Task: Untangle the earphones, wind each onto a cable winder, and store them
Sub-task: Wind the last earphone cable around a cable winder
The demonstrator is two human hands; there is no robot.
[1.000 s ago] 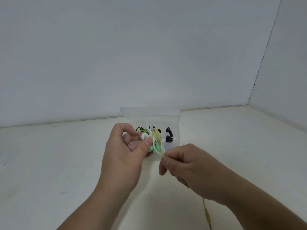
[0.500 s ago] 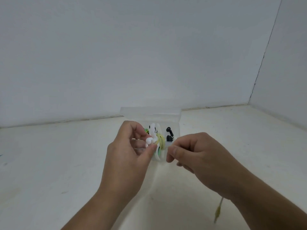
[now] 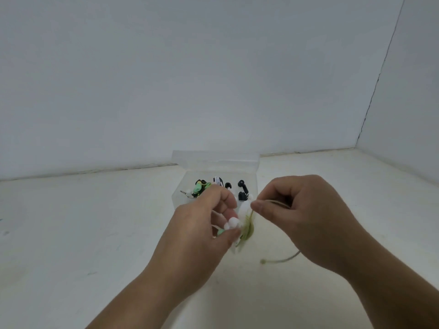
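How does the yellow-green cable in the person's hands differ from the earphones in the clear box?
The yellow-green cable is held up, its white winder gripped by the left hand and the right hand pinching it; the boxed earphones lie in the clear box. The cable is yellow-green; the boxed earphones are black, white and mint. Both belong to earphones.

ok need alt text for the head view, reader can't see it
The left hand grips a white cable winder partly wound with yellow-green cable, while the right hand pinches the loose cable beside it. Behind them on the white table, a clear box holds black and green earphones.
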